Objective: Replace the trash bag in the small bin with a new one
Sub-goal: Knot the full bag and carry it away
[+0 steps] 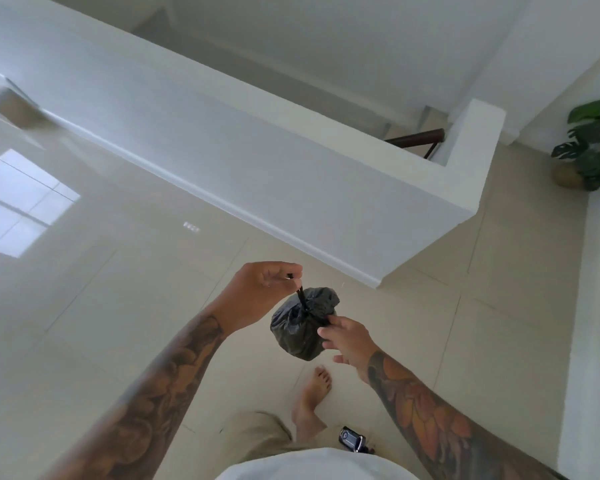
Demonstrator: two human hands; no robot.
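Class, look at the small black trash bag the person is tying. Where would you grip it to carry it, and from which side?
Grip the black trash bag at its cinched neck, from above. The plastic gathers there into a narrow knot with tie strips, and the full body hangs below, so fingers probably close round it securely.

Near the middle of the frame we see a small dark grey trash bag (300,329) of thin, crinkly plastic with a soft shine. A narrow black plastic tie strip (301,296) runs up from its top. The big cream floor tiles (125,289) are smooth and very glossy, with window light mirrored at the left. The low white wall (257,161) across the upper frame looks painted, smooth and matt. At the lower middle, beige shorts (257,434) look like soft cloth.
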